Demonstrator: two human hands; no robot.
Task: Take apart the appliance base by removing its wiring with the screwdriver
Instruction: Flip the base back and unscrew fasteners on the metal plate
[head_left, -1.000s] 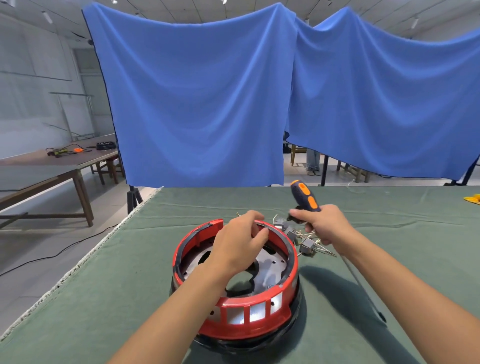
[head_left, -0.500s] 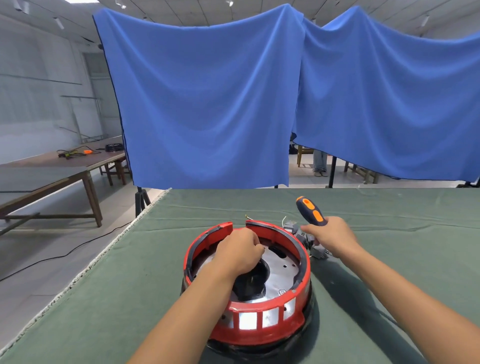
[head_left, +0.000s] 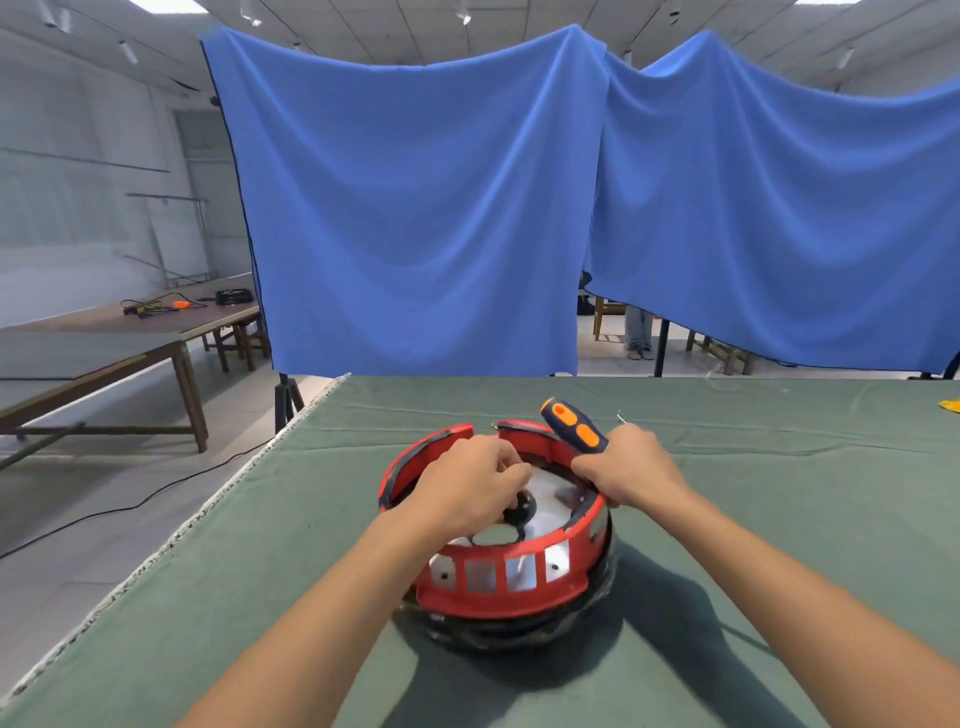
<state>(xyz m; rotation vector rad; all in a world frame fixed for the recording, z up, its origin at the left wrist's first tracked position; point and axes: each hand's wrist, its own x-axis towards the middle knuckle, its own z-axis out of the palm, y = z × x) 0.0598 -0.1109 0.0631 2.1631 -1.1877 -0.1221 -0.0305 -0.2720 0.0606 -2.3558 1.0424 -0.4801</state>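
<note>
I see my left hand (head_left: 470, 491) reaching over the open top of the red appliance base (head_left: 493, 545), its fingers curled down inside the ring; whether they pinch anything there I cannot make out. My right hand (head_left: 631, 470) sits at the far right rim, wrapped around the screwdriver (head_left: 574, 427), whose blue-and-orange handle tilts up and to the left. The shaft and tip are hidden behind that hand and the rim. The base stands on the green table cover (head_left: 779, 493), its black lower edge in shadow. The wiring itself is not clearly visible.
</note>
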